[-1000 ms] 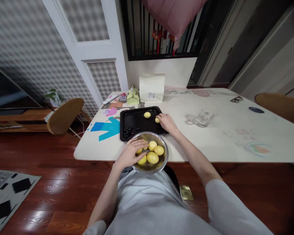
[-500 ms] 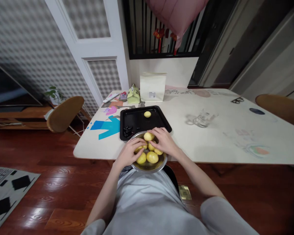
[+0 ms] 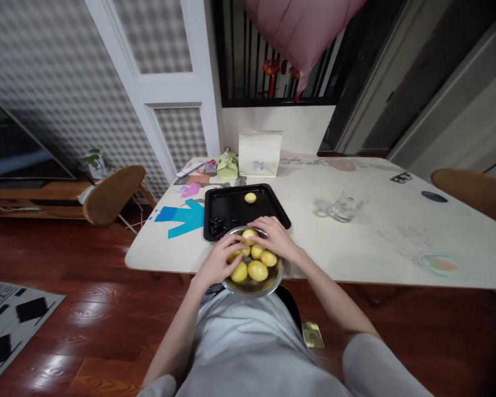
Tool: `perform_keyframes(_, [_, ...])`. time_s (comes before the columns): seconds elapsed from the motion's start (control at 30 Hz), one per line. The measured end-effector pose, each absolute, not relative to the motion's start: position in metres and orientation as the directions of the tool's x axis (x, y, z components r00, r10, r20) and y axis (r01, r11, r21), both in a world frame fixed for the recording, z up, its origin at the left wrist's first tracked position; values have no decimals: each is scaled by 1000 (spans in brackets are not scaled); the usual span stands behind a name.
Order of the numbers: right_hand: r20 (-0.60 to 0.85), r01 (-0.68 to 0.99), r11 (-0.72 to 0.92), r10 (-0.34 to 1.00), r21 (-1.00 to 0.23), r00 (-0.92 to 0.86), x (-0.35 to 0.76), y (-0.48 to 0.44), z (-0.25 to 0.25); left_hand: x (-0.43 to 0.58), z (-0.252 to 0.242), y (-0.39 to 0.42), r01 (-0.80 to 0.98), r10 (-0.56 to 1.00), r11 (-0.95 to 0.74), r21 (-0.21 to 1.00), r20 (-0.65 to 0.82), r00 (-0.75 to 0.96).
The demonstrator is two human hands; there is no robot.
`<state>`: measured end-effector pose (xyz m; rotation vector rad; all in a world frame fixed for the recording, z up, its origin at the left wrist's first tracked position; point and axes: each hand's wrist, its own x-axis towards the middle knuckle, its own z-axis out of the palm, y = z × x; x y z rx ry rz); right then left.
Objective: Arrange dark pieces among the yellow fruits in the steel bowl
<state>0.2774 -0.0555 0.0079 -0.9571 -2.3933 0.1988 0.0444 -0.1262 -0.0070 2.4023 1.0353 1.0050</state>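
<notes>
A metal bowl [image 3: 256,292] holding several yellow lemons [image 3: 257,271] stands at the table's front edge, close to my body. My left hand [image 3: 220,259] rests over the bowl's left side, fingers apart and curved above the lemons there. From the right, my right hand [image 3: 275,237] reaches over the far rim, its fingers stretched out and the thumb apart. Between the fingertips of both hands lies the rearmost lemon [image 3: 249,237]. Just behind the bowl, a black baking tray [image 3: 235,207] carries one lemon [image 3: 250,197] and some small dark pieces [image 3: 218,226].
A white paper bag [image 3: 260,151] and a green packet [image 3: 227,166] stand at the back of the white table [image 3: 314,248]. Clear glassware [image 3: 342,208] is on the right, with glasses [image 3: 402,177] farther off. A blue cutout [image 3: 182,218] lies left. A pink balloon [image 3: 303,33] hangs above.
The rearmost lemon sits slightly lower in the bowl, and the fingers of my right hand cover less of it. The whole view has shifted a little.
</notes>
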Motion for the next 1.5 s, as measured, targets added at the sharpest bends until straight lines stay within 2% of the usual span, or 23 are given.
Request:
perform_keyframes(0.13, [465, 664, 705, 688, -249, -557, 277, -11, 3, 44, -7, -126, 504, 740, -672, 543, 472, 478])
perform_keyframes(0.27, [355, 778, 622, 748, -84, -560, 270, 41, -7, 43, -10, -125, 495, 734, -679, 542, 480, 480])
perform_keyframes(0.33, [327, 794, 606, 760, -48, -561, 265, 60, -11, 42, -12, -124, 487, 725, -688, 538, 483, 492])
perform_keyframes(0.6, [305, 806, 592, 766, 7, -566, 247, 90, -13, 40, -9, -123, 515, 732, -680, 522, 435, 525])
perform_keyframes(0.87, [342, 765, 643, 710, 41, -615, 254, 52, 2, 42, -9, -125, 517, 733, -679, 521, 447, 513])
perform_keyframes(0.97, [414, 739, 674, 676, -12, -610, 263, 16, 11, 42, -8, -127, 510, 744, -667, 543, 450, 494])
perform_keyframes(1.1, [537, 673, 708, 661, -214, -524, 274, -47, 22, 42, -9, -127, 521, 774, -632, 574, 430, 465])
perform_keyframes(1.23, [538, 562, 733, 672, -383, -510, 278, -104, 20, 41, -11, -125, 509, 766, -642, 574, 440, 470])
perform_keyframes(1.5, [469, 523, 722, 692, -453, -550, 271, -135, -8, 40, -9, -125, 541, 754, -654, 529, 396, 524])
